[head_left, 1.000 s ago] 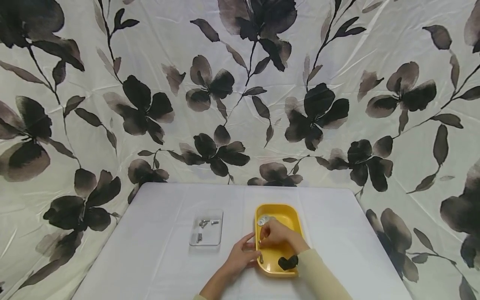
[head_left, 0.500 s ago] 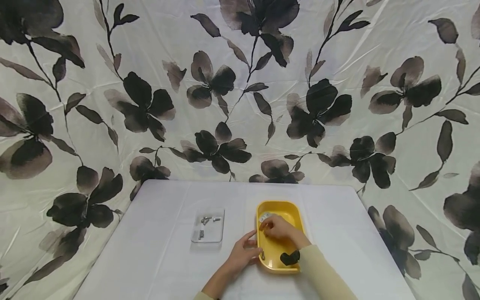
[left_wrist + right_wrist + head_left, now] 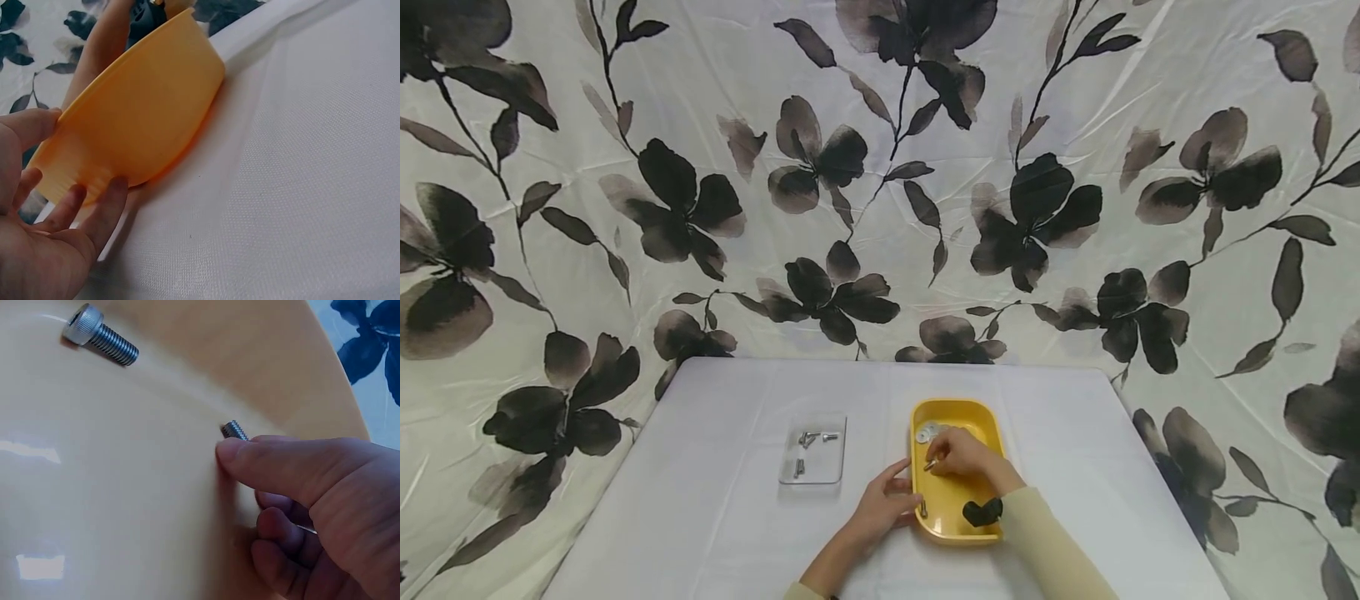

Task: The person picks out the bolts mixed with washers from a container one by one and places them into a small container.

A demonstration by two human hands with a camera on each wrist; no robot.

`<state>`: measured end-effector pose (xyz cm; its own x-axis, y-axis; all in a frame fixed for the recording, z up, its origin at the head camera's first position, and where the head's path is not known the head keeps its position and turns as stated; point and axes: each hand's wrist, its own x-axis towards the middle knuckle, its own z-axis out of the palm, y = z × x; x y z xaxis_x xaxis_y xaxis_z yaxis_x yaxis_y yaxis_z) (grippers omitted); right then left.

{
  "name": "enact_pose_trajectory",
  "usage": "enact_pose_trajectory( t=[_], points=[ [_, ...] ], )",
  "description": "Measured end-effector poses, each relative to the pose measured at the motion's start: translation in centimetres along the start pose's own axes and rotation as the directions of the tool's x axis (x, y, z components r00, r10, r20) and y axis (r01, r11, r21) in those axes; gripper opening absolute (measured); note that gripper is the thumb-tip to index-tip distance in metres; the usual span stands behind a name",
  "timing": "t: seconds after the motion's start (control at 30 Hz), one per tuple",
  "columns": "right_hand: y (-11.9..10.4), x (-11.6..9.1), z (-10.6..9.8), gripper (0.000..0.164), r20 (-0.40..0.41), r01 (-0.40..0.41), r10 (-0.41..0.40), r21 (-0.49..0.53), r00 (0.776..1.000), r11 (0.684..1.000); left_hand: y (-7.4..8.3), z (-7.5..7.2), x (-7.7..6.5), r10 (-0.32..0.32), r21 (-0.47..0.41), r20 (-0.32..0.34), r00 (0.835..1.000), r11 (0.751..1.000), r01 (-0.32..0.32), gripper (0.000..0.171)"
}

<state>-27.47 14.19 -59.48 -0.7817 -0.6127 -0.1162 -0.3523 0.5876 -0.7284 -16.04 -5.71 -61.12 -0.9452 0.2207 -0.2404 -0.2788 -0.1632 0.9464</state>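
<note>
In the head view my right hand (image 3: 958, 452) is inside the yellow tray (image 3: 951, 399), pinching a metal screw (image 3: 930, 465). Only the screw's threaded end (image 3: 235, 430) shows past the thumb in the right wrist view; its head is hidden by the fingers. A loose socket-head screw (image 3: 103, 336) lies on the tray floor near the wall. My left hand (image 3: 880, 506) touches the tray's left side. In the left wrist view its fingers (image 3: 112, 203) lie against the outer wall, with the thumb at the rim.
Left of the tray, a shallow clear container (image 3: 820, 475) has several metal screws (image 3: 808, 439) in it. Round pale discs (image 3: 928, 432) lie at the tray's far left. A white cloth (image 3: 715, 467) covers the table, and a floral curtain (image 3: 880, 208) hangs behind.
My right hand goes from above the tray's left side a little to the right, and the screw between its fingers now shows. The left hand stays on the tray; the view shifts slightly.
</note>
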Motion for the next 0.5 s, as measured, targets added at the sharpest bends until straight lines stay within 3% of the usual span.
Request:
enact_pose_trajectory(
  t=[0.5],
  points=[
    [0.07, -0.13, -0.14, 0.007, -0.003, -0.035, 0.035, 0.012, 0.999, 0.999, 0.29, 0.02, 0.05, -0.002, -0.007, 0.010, 1.000, 1.000, 0.002, 0.073]
  ],
)
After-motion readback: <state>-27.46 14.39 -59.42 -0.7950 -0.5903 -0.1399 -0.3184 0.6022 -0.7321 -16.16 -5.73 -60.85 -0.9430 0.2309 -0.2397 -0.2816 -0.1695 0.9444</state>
